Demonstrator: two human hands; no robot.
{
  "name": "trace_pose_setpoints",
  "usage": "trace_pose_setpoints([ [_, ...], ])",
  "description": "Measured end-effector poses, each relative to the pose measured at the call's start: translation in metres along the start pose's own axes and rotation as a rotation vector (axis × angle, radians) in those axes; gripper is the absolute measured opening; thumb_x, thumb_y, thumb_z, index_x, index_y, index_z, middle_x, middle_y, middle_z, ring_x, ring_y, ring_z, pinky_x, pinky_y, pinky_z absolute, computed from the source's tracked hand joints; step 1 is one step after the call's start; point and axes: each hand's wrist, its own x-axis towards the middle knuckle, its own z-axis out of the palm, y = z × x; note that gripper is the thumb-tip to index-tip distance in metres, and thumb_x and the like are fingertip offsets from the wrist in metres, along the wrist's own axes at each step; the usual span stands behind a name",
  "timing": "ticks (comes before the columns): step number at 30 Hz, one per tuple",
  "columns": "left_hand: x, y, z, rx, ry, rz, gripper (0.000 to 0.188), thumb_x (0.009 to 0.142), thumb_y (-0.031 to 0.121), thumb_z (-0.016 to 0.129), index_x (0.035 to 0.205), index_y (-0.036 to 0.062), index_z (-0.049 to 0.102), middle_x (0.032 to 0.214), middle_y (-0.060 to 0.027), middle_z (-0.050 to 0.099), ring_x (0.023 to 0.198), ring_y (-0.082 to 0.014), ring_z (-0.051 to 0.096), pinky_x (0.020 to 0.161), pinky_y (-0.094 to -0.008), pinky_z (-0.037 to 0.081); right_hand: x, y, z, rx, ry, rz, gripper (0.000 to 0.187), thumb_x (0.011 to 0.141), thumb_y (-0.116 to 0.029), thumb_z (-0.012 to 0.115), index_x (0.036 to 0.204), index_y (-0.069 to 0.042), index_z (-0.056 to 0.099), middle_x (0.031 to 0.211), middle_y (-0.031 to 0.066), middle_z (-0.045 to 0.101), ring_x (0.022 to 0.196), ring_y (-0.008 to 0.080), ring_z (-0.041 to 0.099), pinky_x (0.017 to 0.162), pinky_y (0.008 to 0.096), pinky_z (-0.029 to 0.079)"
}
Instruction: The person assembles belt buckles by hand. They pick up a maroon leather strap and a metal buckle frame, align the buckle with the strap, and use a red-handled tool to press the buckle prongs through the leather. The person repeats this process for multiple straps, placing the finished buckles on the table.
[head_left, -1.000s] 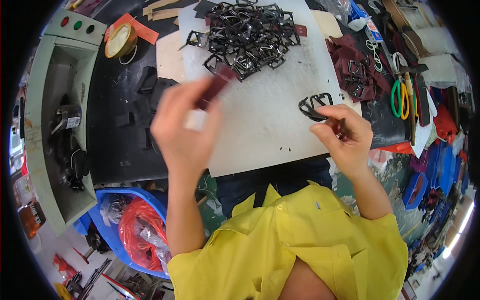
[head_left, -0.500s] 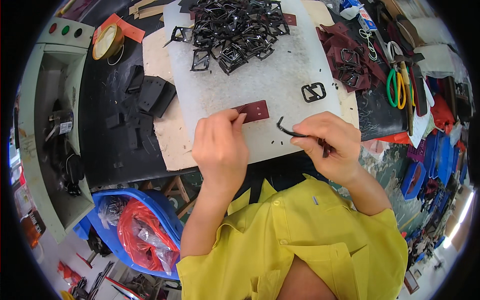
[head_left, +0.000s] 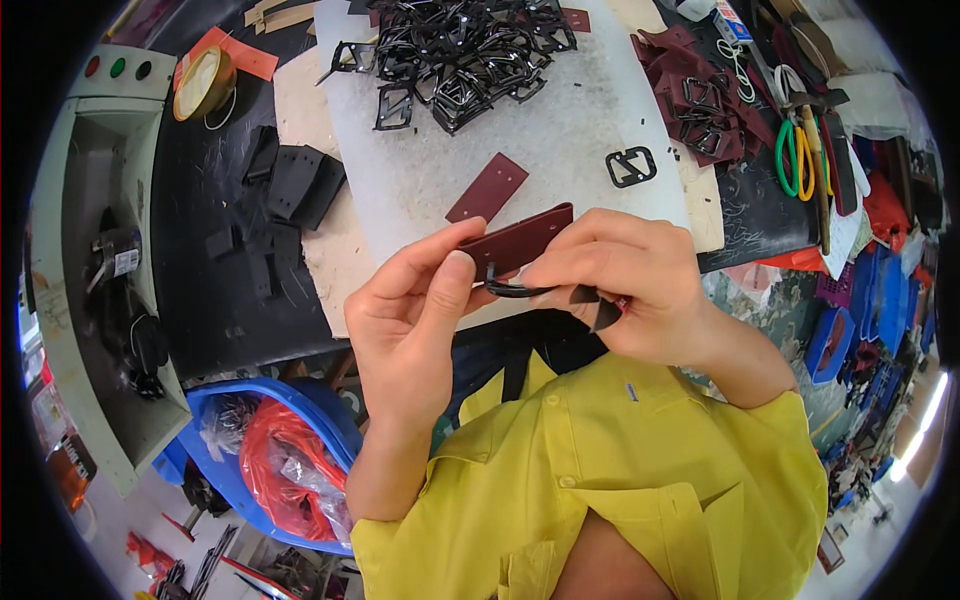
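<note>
Close to my chest, my left hand (head_left: 415, 320) and my right hand (head_left: 625, 285) together hold a dark red leather strap (head_left: 520, 242). A black metal buckle (head_left: 515, 290) hangs under the strap between my fingers, pinched mainly by the right hand. A second dark red strap (head_left: 487, 188) lies flat on the white work board (head_left: 590, 120) just beyond my hands. One loose black buckle (head_left: 631, 167) lies to the right on the board. A heap of several black buckles (head_left: 465, 55) sits at the far edge.
Dark red pieces with buckles (head_left: 700, 90) are piled at the right, beside green-handled scissors (head_left: 797, 160). Black leather pieces (head_left: 295, 185) lie on the left. A tape roll (head_left: 203, 85) sits far left, by a grey machine (head_left: 95, 260). A blue bin with a red bag (head_left: 275, 460) stands below.
Both hands lifted from the board toward my chest. The left hand raised the red strap, and the right hand brought the black buckle against it. Another strap now lies on the board.
</note>
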Motion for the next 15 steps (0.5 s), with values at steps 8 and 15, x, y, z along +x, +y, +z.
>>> trace_pose_setpoints([
  [8,-0.010,0.003,0.007,0.053,-0.104,0.074,0.023,0.085,-0.003,0.059,0.108,-0.0082,0.059,0.098,-0.0117,0.063,0.086,-0.0131,0.061,0.079,-0.0261,0.051,-0.004,-0.007,-0.009,0.413,-0.010,0.517,0.008,0.080,-0.005,0.065,0.088,-0.001,0.064,0.066,-0.0025,0.054,0.058,0.0018,0.041,0.051,0.0179,0.033],
  [15,-0.011,-0.018,0.011,0.006,-0.171,0.137,0.034,0.076,-0.007,0.067,0.108,-0.0073,0.055,0.103,-0.0118,0.061,0.093,-0.0151,0.059,0.086,-0.0279,0.047,-0.009,-0.011,0.010,0.583,0.374,0.506,0.009,0.078,-0.004,0.068,0.085,-0.001,0.063,0.066,-0.0044,0.052,0.056,0.0003,0.041,0.049,0.0179,0.032],
])
